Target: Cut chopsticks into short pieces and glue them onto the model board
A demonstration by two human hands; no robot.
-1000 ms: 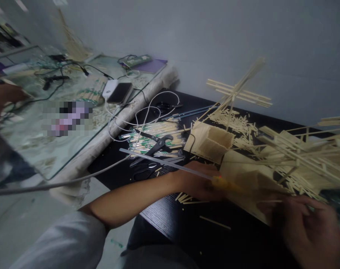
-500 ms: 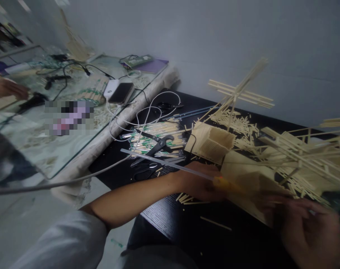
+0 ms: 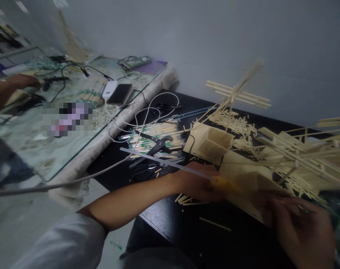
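Observation:
My left hand (image 3: 199, 184) is closed around a yellow hot glue gun (image 3: 224, 185). A long translucent glue stick (image 3: 164, 161) juts from the gun's back end toward the left. The gun's nozzle is blurred and lies in front of a pale wooden structure (image 3: 239, 166). My right hand (image 3: 305, 228) is pinched at the near right side of that structure. Between its fingers shows the pale end of what looks like a thin wooden stick (image 3: 302, 209); the rest is hidden.
Cutting pliers (image 3: 158, 144) lie on wrapped sticks (image 3: 147, 136), with scissors (image 3: 143, 173) nearby. A wooden box (image 3: 210, 140), cut stick pieces (image 3: 234, 123) and a stick frame (image 3: 298, 153) stand beyond. A white cable (image 3: 97, 173) crosses left. Another person's hand (image 3: 24, 81) is over the glass-topped table (image 3: 74, 145).
My right hand has shifted slightly left, closer to the wooden structure. My left hand and the glue gun stay nearly still. The other person's hand has moved right.

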